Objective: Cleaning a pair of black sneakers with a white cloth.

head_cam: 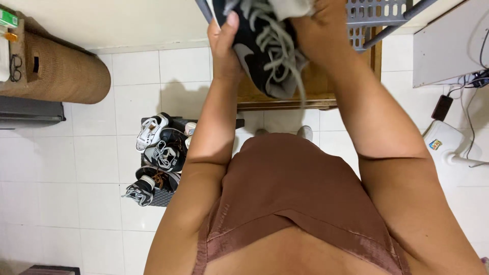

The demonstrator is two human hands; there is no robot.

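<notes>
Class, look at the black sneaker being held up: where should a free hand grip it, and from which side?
Grip the black sneaker around its sole and side, coming from the left as the left hand does; the loose grey laces dangle on its upper and offer no firm hold.

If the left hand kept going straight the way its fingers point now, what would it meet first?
The left hand grips the black shoe, fingers pointing toward the picture's top. Straight on, it would probably first meet the grey rack edge there, though depth is unclear.
</notes>
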